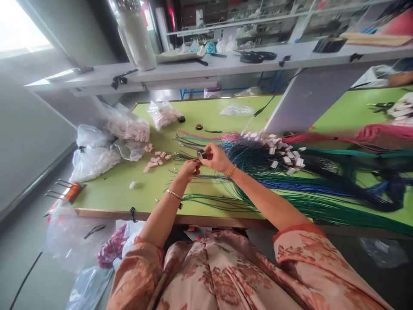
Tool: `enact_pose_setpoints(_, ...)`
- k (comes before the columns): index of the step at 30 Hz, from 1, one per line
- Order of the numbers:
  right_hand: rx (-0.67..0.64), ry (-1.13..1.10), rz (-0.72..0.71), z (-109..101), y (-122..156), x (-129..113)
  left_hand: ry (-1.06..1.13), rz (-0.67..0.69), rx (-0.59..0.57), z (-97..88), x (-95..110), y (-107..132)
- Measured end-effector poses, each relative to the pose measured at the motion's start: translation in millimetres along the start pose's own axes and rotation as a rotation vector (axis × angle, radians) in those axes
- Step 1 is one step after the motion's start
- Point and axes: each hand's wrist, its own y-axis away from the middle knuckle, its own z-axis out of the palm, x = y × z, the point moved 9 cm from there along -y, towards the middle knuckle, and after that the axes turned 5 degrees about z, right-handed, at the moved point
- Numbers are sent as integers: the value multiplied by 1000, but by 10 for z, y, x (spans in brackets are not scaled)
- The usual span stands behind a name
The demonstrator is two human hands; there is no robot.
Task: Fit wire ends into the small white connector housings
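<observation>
1. Currently, your right hand [217,157] is closing around a small tape roll [202,153], thumb and fingers holding it above the green surface [109,189], beside the thin wires [250,157].
2. The roll is looking dark around its outer band and paler brown inside, and it is standing tilted, its ring shape showing toward your left side.
3. Your left hand [190,167] is reaching in right beside the roll, fingers curling inward; you are hiding its fingertips, so I cannot tell whether it is gripping anything.
4. Your right fingers are covering part of the roll, and any strip coming off it is too small to make out.
5. Dark wire ends are spreading out behind your hands, some passing out of sight beneath your right hand and forearm.
6. White connectors [287,160] are lying over the wires in a blurred cluster, while the green strands are running out of view at the right edge.
</observation>
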Motion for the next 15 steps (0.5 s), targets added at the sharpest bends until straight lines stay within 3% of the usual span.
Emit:
enact_pose_setpoints(6, -71, 75, -35, -33, 422, 157, 69, -52, -49, 17, 14, -7)
enact_pose_setpoints(11, -217, 224, -50, 100, 611, 255, -63, 80, 2, -20, 98, -31)
enact_pose_setpoints(15, -87, 258, -72, -82, 507, 163, -379, 279, 81, -43, 282, -3)
